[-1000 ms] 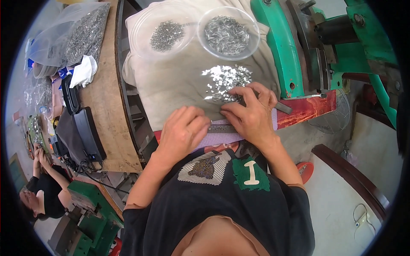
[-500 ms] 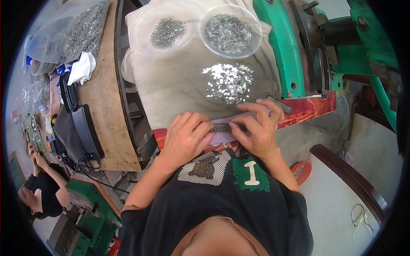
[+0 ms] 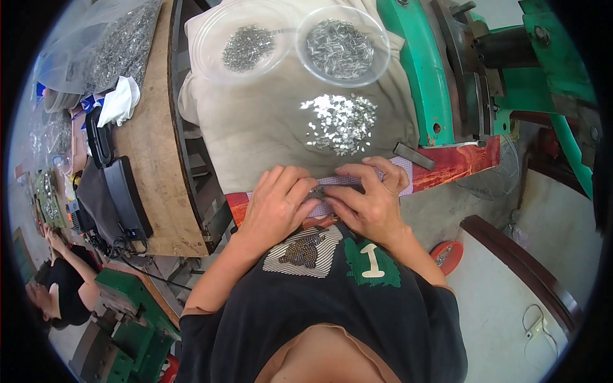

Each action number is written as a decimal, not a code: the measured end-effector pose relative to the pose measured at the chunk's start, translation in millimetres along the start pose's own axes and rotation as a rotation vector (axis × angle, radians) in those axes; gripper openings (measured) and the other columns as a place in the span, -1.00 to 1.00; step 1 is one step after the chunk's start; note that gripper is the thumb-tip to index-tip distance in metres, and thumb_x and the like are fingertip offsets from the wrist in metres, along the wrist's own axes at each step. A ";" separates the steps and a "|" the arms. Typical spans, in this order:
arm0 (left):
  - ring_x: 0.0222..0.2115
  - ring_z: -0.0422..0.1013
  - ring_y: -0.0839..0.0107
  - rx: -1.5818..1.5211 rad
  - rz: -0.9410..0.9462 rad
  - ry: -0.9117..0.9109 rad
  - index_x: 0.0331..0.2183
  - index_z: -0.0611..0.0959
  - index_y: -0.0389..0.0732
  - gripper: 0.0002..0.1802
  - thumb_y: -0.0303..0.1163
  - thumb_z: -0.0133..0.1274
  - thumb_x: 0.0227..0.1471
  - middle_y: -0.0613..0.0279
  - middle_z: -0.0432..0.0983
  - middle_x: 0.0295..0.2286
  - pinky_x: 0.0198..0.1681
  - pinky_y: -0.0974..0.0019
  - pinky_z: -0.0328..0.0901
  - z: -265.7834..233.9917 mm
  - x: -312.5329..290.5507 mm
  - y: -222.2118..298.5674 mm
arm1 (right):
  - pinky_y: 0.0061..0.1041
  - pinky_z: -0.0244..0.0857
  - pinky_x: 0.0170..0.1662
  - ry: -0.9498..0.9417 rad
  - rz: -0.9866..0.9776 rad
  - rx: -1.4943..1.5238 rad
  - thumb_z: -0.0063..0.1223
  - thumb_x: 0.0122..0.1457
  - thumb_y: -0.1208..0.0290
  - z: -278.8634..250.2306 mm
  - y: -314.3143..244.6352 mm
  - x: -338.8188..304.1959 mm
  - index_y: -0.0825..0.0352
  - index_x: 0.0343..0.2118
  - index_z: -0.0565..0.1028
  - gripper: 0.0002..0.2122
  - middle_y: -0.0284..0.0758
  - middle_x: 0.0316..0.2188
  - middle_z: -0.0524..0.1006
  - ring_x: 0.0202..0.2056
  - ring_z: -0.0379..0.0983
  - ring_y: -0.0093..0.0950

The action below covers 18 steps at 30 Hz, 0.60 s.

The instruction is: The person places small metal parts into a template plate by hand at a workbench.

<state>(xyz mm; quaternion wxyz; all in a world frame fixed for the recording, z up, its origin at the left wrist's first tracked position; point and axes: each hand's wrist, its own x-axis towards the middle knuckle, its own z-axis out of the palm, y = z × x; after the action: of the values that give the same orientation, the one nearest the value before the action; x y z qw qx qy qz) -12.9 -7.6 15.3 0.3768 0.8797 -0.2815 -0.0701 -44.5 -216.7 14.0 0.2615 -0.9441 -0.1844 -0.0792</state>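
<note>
My left hand [image 3: 276, 203] and my right hand [image 3: 369, 199] meet at the near edge of the cloth-covered work surface, fingertips almost touching. Pinched between them is a narrow dark metal strip [image 3: 317, 192], mostly covered by the fingers; what it carries is too small to make out. Under the hands lies a purple checked cloth [image 3: 403, 177]. Just beyond them a loose pile of shiny flat metal pieces [image 3: 341, 124] rests on the beige cloth [image 3: 255, 127]. A grey metal bar [image 3: 414, 156] lies to the right of my right hand.
Two clear plastic bowls stand at the back: the left bowl [image 3: 207, 64] and right bowl [image 3: 385, 54] hold small metal parts. A green machine [image 3: 424, 76] rises at the right. Left is a wooden table [image 3: 150, 191]; a co-worker [image 3: 67, 274] sits beyond. A red basin [image 3: 453, 256] stands low right.
My right hand has slid left toward my left hand, covering most of the strip that showed between them. The grey metal bar now shows fully beside it.
</note>
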 end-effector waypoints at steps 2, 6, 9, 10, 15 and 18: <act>-0.25 0.39 0.14 0.011 0.004 -0.005 -0.29 0.63 -0.24 -0.66 -0.44 0.31 -0.21 0.17 0.48 -0.27 -0.18 0.16 0.28 2.9 -2.4 -1.2 | -0.24 -0.08 0.04 -0.003 0.014 0.029 0.34 -0.12 0.26 -2.8 0.4 4.1 0.01 -0.40 0.67 -0.84 -0.58 -0.13 0.51 0.03 0.23 -0.34; -0.26 0.39 0.15 0.009 0.018 0.022 -0.28 0.63 -0.25 -0.65 -0.45 0.31 -0.22 0.16 0.48 -0.28 -0.19 0.16 0.28 5.5 -5.6 -2.8 | -0.20 -0.09 0.01 0.096 0.045 -0.034 0.33 -0.11 0.30 -2.7 10.8 22.6 0.01 -0.42 0.65 -0.86 -0.59 -0.13 0.50 0.02 0.24 -0.34; -0.28 0.40 0.15 -0.004 0.010 0.020 -0.28 0.63 -0.26 -0.64 -0.47 0.32 -0.23 0.16 0.49 -0.29 -0.21 0.17 0.29 2.3 -9.5 -3.5 | -0.21 -0.09 0.02 0.111 0.000 -0.093 0.33 -0.12 0.32 2.6 17.5 42.0 0.01 -0.42 0.64 -0.86 -0.58 -0.14 0.49 0.03 0.24 -0.34; -0.28 0.40 0.15 -0.005 -0.001 0.022 -0.28 0.63 -0.26 -0.64 -0.48 0.33 -0.24 0.15 0.49 -0.29 -0.21 0.17 0.30 1.3 -11.1 -3.8 | -0.22 -0.08 0.04 0.090 -0.003 -0.095 0.32 -0.12 0.32 5.1 17.2 48.0 0.02 -0.43 0.63 -0.87 -0.58 -0.14 0.49 0.05 0.23 -0.36; -0.27 0.41 0.14 -0.052 -0.046 0.044 -0.32 0.61 -0.27 -0.66 -0.50 0.33 -0.24 0.14 0.50 -0.29 -0.20 0.18 0.33 -2.2 -12.2 -2.3 | -0.26 -0.08 0.08 0.048 -0.095 -0.136 0.30 -0.12 0.33 10.4 17.3 62.5 0.09 -0.47 0.60 -0.89 -0.56 -0.12 0.48 0.07 0.22 -0.37; -0.27 0.42 0.14 -0.109 -0.078 0.052 -0.34 0.61 -0.27 -0.69 -0.52 0.32 -0.22 0.14 0.51 -0.29 -0.19 0.18 0.33 -2.5 -13.2 -3.9 | -0.21 -0.09 0.06 -0.027 -0.102 -0.123 0.33 -0.12 0.35 9.5 18.2 67.6 0.07 -0.45 0.62 -0.88 -0.60 -0.10 0.50 0.06 0.22 -0.34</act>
<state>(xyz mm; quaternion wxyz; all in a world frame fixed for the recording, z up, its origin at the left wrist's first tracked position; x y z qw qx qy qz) -21.3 3.3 13.1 0.4282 0.8698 -0.2328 -0.0769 25.3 -205.4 14.1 0.1961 -0.9487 -0.2306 -0.0911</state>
